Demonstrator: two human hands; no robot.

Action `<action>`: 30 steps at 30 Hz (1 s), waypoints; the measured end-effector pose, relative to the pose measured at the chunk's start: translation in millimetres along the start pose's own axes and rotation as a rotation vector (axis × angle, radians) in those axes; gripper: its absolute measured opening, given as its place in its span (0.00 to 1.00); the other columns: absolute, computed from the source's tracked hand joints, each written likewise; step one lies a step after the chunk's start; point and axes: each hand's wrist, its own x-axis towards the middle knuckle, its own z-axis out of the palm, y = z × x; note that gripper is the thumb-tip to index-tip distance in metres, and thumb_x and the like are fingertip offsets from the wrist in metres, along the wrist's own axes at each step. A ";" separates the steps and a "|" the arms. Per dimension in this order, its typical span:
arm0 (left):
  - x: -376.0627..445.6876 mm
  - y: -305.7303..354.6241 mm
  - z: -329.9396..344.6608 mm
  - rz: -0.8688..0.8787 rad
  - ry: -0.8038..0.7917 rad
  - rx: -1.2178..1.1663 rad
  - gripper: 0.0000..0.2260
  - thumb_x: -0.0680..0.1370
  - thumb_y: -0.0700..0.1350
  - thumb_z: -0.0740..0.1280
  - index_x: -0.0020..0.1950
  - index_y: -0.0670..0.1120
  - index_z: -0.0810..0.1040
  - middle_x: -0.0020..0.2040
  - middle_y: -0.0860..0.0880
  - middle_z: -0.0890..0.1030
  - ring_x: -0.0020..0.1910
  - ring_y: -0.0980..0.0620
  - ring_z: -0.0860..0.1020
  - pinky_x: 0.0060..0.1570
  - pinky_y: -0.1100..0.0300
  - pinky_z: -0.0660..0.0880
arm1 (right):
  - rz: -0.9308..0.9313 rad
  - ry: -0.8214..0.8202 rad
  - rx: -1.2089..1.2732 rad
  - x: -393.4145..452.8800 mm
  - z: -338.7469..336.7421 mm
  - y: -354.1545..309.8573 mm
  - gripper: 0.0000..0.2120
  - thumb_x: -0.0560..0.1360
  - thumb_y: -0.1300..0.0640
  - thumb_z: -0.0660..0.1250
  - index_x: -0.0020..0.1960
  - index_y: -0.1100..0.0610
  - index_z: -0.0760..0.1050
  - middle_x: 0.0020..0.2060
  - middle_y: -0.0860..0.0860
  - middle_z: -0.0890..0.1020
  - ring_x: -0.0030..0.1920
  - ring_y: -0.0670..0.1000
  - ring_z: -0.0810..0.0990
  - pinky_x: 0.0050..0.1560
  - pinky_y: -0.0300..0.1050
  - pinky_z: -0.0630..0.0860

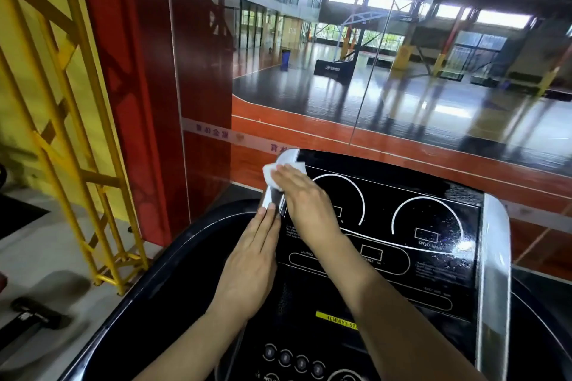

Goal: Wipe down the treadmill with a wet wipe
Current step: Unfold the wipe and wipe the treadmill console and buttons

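The crumpled white wet wipe (272, 175) lies on the upper left corner of the treadmill's glossy black console panel (402, 226), against its silver left edge strip (272, 198). The right hand (301, 198) presses it flat, fingers straight and together on top. The left hand (250, 266) rests below on the same strip, fingers straight and close together. Droplets speckle the panel's right side near the silver right edge strip (495, 257). A glass wall (402, 86) stands just behind; a yellow metal frame (77, 148) stands left.
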 end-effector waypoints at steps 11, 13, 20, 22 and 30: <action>-100.5 -5.6 5.2 -0.210 -0.012 -0.304 0.37 0.82 0.34 0.62 0.84 0.56 0.47 0.83 0.63 0.46 0.79 0.69 0.50 0.68 0.80 0.52 | 0.089 -0.005 0.021 26.8 -2.0 -1.3 0.23 0.76 0.71 0.63 0.69 0.59 0.76 0.70 0.57 0.75 0.72 0.56 0.71 0.74 0.43 0.55; -102.5 -9.6 9.0 -0.241 -0.011 -0.281 0.36 0.82 0.35 0.64 0.84 0.55 0.52 0.83 0.61 0.51 0.78 0.69 0.52 0.66 0.82 0.52 | 0.019 -0.006 0.056 -7.3 13.3 -25.1 0.23 0.73 0.72 0.67 0.67 0.59 0.78 0.68 0.57 0.77 0.70 0.56 0.74 0.73 0.46 0.59; -118.0 -8.6 2.5 -0.321 -0.018 -0.347 0.29 0.85 0.41 0.61 0.82 0.58 0.54 0.81 0.63 0.54 0.77 0.64 0.60 0.65 0.76 0.62 | -0.056 -0.037 0.074 -33.5 19.4 -18.1 0.29 0.70 0.76 0.68 0.68 0.56 0.77 0.68 0.53 0.77 0.70 0.53 0.74 0.72 0.51 0.68; -119.6 -7.9 -0.6 -0.304 -0.021 -0.368 0.30 0.85 0.41 0.60 0.83 0.58 0.53 0.81 0.63 0.54 0.77 0.65 0.59 0.66 0.79 0.58 | 0.099 0.003 0.068 -13.4 10.1 -11.4 0.27 0.74 0.74 0.64 0.70 0.56 0.75 0.70 0.54 0.75 0.71 0.54 0.72 0.74 0.51 0.65; -115.2 -5.7 7.3 -0.287 0.007 -0.264 0.29 0.80 0.35 0.65 0.80 0.47 0.65 0.79 0.51 0.66 0.75 0.52 0.70 0.67 0.63 0.70 | -0.102 -0.014 0.038 -110.9 25.8 -42.8 0.31 0.71 0.74 0.70 0.72 0.56 0.73 0.70 0.51 0.75 0.72 0.50 0.72 0.70 0.47 0.71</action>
